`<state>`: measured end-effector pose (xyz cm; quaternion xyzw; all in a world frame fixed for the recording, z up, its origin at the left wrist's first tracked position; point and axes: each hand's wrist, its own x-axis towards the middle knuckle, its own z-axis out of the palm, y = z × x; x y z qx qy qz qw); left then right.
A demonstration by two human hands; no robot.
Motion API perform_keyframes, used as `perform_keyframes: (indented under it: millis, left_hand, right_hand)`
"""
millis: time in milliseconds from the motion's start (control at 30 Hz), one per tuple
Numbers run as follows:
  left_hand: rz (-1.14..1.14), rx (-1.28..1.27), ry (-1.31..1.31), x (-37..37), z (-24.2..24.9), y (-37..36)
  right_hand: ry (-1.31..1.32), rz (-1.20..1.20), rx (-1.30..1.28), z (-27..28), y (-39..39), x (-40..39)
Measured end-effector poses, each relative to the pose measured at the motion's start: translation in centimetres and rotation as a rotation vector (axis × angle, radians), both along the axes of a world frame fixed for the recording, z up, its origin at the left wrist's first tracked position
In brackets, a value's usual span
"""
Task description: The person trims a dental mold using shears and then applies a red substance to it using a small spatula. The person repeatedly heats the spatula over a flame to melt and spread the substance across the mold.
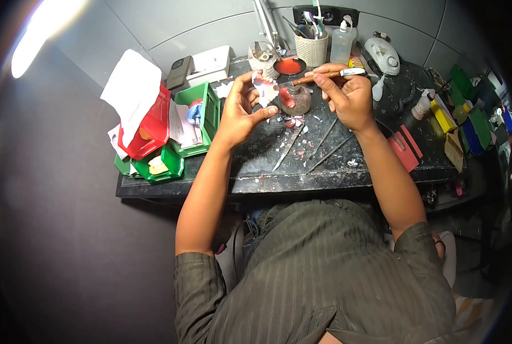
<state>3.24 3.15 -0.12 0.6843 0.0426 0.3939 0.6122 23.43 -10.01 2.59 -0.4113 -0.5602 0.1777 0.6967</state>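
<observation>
My left hand (240, 113) is closed on a white dental cast (264, 92) with pink wax on it, thumb low and fingers along its far left side. In my right hand (349, 96) is a wax knife (305, 79) with a brown wooden handle, held between thumb and fingers. Its blade end points left, close to the cast. Just beneath the knife stands a glass spirit burner (299, 104) with a red patch on its side. Behind it sits a dark dish of red wax (289, 66). Pink and white scraps (294, 122) lie in front of the burner.
Several thin tools (323, 139) lie on the black bench (250, 166). Pink wax sheets (404, 149) are at right. Green (210, 114) and red bins (163, 117) stand at left. A brush cup (319, 47), a clear bottle (341, 47) and a white device (382, 54) line the back.
</observation>
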Motion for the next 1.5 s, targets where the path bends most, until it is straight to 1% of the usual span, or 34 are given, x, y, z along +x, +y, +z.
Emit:
perform_keyframes:
  millis: [100, 200, 300, 400, 533, 733, 833, 933, 1067, 1133, 1167, 1233, 1267, 1500]
  left_hand:
    - [-0.009, -0.005, -0.009, -0.1, 0.1, -0.2]
    - [-0.003, 0.003, -0.015, -0.1, -0.1, 0.0]
    - [-0.024, -0.046, 0.001, -0.2, -0.5, 0.3]
    - [-0.056, -0.025, -0.017, -0.2, -0.6, 0.5]
    - [-0.049, -0.043, -0.023, -0.2, -0.4, 0.2]
    - [-0.034, 0.029, 0.025, -0.3, -0.6, 0.6]
    - [-0.034, 0.022, 0.057, -0.3, -0.7, 0.8]
    - [-0.031, 0.0, 0.058, -0.2, -1.0, 1.1]
    - [-0.034, -0.042, 0.033, -0.2, -1.0, 1.1]
    - [-0.037, -0.052, 0.022, -0.4, -1.0, 1.1]
    - [-0.036, -0.054, 0.033, -0.4, -1.1, 1.2]
    - [-0.04, -0.057, 0.043, -0.3, -1.0, 1.2]
    - [-0.037, -0.066, 0.047, -0.3, -1.0, 1.2]
    - [-0.029, -0.08, 0.067, -0.4, -0.9, 1.1]
  right_hand:
    - [0.002, 0.053, -0.014, 0.3, -0.3, -0.2]
    - [-0.006, -0.01, 0.007, 0.1, 0.0, -0.1]
    - [-0.004, 0.03, -0.014, 0.1, -0.1, -0.2]
    - [0.013, 0.002, 0.024, 0.2, -0.1, -0.1]
    - [0.001, 0.032, 0.018, 0.0, -0.1, 0.1]
    - [0.009, 0.046, 0.025, 0.0, -0.1, 0.2]
    - [0.051, 0.01, 0.057, -0.1, 0.5, 0.9]
    - [0.057, -0.242, 0.066, -0.3, 1.4, 1.5]
    - [0.065, -0.274, 0.013, -0.5, 1.1, 1.5]
    - [0.157, -0.201, 0.015, 0.0, 0.6, 1.1]
    - [0.159, -0.198, 0.015, 0.1, 0.5, 0.8]
    - [0.177, -0.053, 0.028, 0.1, 0.3, 0.4]
    - [0.138, 0.006, -0.013, -0.1, 0.1, 0.6]
    - [0.078, 0.041, 0.003, -0.3, 0.3, 0.0]
